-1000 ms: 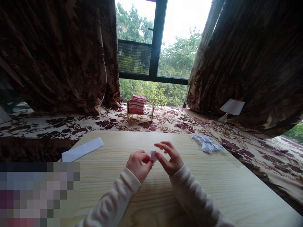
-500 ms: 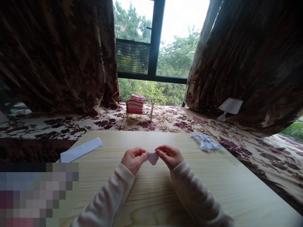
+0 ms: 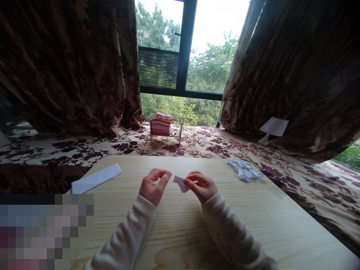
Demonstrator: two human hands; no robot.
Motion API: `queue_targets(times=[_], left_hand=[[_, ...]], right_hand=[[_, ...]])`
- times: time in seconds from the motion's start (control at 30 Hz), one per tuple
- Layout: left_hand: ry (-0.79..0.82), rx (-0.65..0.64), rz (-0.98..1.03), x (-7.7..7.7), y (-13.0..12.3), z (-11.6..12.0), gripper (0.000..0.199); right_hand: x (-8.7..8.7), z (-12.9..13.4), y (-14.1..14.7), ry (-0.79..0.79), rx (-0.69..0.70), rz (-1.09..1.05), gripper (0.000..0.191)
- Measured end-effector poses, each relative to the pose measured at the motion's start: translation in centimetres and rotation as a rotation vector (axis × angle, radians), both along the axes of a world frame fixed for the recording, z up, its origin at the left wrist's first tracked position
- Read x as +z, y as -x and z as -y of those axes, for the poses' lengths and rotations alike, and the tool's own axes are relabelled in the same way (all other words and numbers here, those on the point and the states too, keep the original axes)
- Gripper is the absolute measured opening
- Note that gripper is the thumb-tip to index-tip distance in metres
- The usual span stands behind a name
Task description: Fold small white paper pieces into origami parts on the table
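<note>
A small folded white paper (image 3: 180, 183) is pinched between the thumb and fingers of my right hand (image 3: 201, 185), above the middle of the table. Just left of the paper, apart from it, my left hand (image 3: 154, 185) has its thumb and forefinger tips pressed together, with nothing visible between them. At the table's back right lies a small heap of folded white paper pieces (image 3: 244, 169). A long folded white strip (image 3: 97, 178) rests at the back left.
The pale wooden table (image 3: 174, 232) borders a ledge with floral cloth (image 3: 197, 140). On the ledge stand a small wooden rack (image 3: 180, 134) with a pink and white stack (image 3: 162, 123) and a white lamp (image 3: 274, 126). Dark curtains flank the window. Blurred blocks cover the lower left.
My left hand has let go of the folded paper and moved a little left. The paper, now only in my right hand, has tilted.
</note>
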State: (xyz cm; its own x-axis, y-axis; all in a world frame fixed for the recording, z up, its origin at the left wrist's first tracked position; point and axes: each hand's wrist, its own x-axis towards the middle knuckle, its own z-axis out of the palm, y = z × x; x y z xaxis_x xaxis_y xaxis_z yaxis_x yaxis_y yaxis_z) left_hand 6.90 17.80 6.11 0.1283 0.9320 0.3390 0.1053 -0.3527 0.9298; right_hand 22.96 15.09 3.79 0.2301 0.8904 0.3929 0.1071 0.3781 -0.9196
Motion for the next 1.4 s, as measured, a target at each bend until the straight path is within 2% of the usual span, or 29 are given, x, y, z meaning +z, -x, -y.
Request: queue_targets(times=[0.17,0.3,0.43,0.6,0.77,0.97,1.13,1.4], left_hand=[[-0.051,-0.027,-0.017,-0.8,-0.7,0.3,0.019],[-0.041,-0.073,-0.01,-1.1,-0.9,0.4,0.02],[-0.063,-0.091,-0.028,-0.4,-0.9,0.7,0.019],[-0.123,-0.089,-0.065,0.8,-1.1,1.7,0.014],[-0.174,-0.075,-0.071,1.0,-1.3,2.2,0.013],[-0.053,-0.09,0.034,-0.2,-1.2,1.3,0.012],[0.07,-0.107,0.126,-1.2,-1.1,0.5,0.018],[0.246,-0.197,0.303,-0.3,-1.6,1.1,0.037]], right_hand=[[0.0,-0.1,0.3,-0.056,-0.03,-0.005,0.018],[-0.1,0.2,0.7,-0.101,-0.024,0.113,0.014],[0.2,0.4,0.8,-0.178,-0.052,0.242,0.011],[0.7,0.5,0.8,-0.209,-0.037,0.26,0.013],[0.9,0.7,1.0,-0.291,-0.06,0.305,0.011],[1.5,1.3,1.2,-0.439,-0.241,0.49,0.005],[2.1,2.0,1.3,-0.467,-0.255,0.643,0.008],[2.0,2.0,1.3,-0.54,-0.294,0.714,0.01]])
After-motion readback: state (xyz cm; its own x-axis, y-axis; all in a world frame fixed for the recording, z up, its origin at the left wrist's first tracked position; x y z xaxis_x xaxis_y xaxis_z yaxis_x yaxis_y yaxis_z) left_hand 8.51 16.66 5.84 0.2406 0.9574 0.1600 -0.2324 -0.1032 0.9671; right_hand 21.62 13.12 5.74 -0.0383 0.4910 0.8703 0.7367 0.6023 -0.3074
